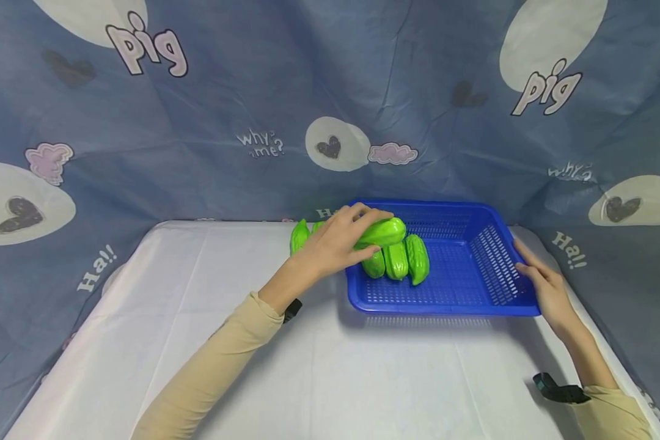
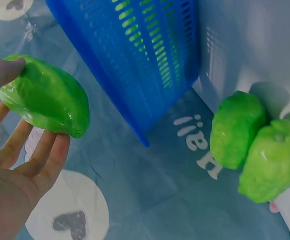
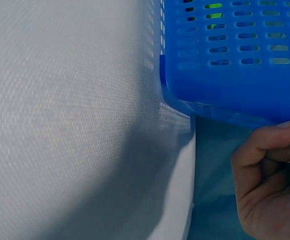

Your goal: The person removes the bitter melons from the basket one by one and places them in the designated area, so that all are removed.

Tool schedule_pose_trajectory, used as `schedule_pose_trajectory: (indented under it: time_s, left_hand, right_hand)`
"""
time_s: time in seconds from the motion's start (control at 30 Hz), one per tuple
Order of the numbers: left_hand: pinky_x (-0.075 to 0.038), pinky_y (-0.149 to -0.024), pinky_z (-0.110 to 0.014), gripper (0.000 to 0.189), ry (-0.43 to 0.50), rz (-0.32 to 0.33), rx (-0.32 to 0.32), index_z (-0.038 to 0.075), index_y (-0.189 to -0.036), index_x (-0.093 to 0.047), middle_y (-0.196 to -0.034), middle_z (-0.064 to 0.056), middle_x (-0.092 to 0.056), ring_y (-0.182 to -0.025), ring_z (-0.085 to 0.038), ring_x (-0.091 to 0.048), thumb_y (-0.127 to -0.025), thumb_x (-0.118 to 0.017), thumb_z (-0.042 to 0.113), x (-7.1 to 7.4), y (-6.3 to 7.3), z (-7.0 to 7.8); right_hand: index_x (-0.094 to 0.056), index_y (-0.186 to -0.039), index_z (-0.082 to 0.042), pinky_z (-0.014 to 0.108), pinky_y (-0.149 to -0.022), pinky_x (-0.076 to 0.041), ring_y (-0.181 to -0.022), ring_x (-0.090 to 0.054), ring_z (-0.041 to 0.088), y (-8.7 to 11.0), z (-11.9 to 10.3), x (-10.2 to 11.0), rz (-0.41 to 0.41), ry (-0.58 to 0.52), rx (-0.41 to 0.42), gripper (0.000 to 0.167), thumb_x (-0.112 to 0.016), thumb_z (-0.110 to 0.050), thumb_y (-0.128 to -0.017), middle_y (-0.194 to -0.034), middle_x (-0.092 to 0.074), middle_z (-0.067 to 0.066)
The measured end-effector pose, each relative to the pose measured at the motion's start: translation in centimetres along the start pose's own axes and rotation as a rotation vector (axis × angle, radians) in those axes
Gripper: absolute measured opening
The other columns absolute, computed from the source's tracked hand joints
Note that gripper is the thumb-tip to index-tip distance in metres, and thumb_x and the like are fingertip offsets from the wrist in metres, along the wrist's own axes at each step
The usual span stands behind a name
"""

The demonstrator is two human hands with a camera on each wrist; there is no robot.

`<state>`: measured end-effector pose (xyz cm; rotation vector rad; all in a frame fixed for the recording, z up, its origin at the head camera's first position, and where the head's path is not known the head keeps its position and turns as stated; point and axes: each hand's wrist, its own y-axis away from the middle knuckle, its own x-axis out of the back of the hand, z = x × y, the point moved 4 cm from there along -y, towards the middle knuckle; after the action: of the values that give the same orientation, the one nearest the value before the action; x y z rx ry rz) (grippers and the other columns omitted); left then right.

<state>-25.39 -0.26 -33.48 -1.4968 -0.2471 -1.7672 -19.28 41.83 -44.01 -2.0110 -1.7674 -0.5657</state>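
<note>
My left hand (image 1: 338,238) holds a glossy, ridged green fruit (image 1: 386,232) over the left end of a blue plastic basket (image 1: 451,309). In the left wrist view, thumb and fingertips pinch this fruit (image 2: 50,95) from opposite sides. Three more green fruits (image 1: 396,261) lie side by side within the basket's left part. At the basket's right end, my right hand (image 1: 547,287) grips the rim; the right wrist view has its thumb (image 3: 280,134) against the blue edge, with the fingers curled. Two further green fruits (image 2: 272,160) sit outside the basket, partly behind my left hand in the head view.
A white cloth (image 1: 385,379) covers the table. Blue printed fabric (image 1: 209,122) hangs close behind the basket and along both sides. Slotted walls (image 1: 495,263) surround the basket, and a shadow falls below its near side.
</note>
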Motion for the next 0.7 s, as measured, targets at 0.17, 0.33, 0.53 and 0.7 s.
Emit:
schedule_pose_trajectory:
  time_s: [0.17,0.33,0.53,0.7]
  left_hand:
    - [-0.060,-0.101,-0.046,0.061,0.025,0.015,0.062,0.028,-0.158,-0.050,-0.139,-0.008,-0.062,-0.122,-0.029,-0.064,-0.102,-0.076,0.033,0.5,0.7,-1.1]
    - [-0.060,-0.102,-0.049,0.063,0.057,0.031,0.099,0.026,-0.161,-0.046,-0.139,-0.010,-0.063,-0.122,-0.029,-0.065,-0.104,-0.073,0.034,0.7,1.5,-2.1]
    - [-0.058,-0.108,-0.053,0.067,0.116,0.072,0.182,0.026,-0.166,-0.038,-0.146,-0.013,-0.060,-0.130,-0.032,-0.064,-0.107,-0.068,0.035,1.0,2.9,-4.0]
    - [-0.056,-0.110,-0.057,0.066,0.155,0.082,0.258,0.025,-0.164,-0.040,-0.149,-0.014,-0.059,-0.134,-0.035,-0.061,-0.106,-0.070,0.033,1.1,4.1,-5.9]
  right_hand:
    - [-0.027,-0.168,-0.040,0.012,-0.119,-0.020,-0.143,-0.029,-0.016,-0.1,-0.1,0.1,-0.003,-0.004,0.003,0.054,-0.041,-0.042,-0.116,-0.179,-0.021,-0.008]
    - [-0.026,-0.168,-0.041,0.013,-0.121,-0.018,-0.150,-0.024,-0.012,0.0,0.0,0.0,-0.011,-0.015,-0.002,0.054,-0.040,-0.042,-0.117,-0.178,-0.019,-0.013]
    - [-0.026,-0.168,-0.041,0.002,-0.110,-0.023,-0.153,-0.025,-0.009,0.0,-0.1,0.0,-0.012,-0.002,-0.005,0.054,-0.041,-0.042,-0.117,-0.179,-0.020,-0.011]
    - [-0.028,-0.168,-0.040,-0.004,-0.097,-0.029,-0.143,-0.032,-0.014,0.0,-0.1,0.1,0.004,0.021,-0.003,0.054,-0.042,-0.042,-0.116,-0.178,-0.023,-0.005]
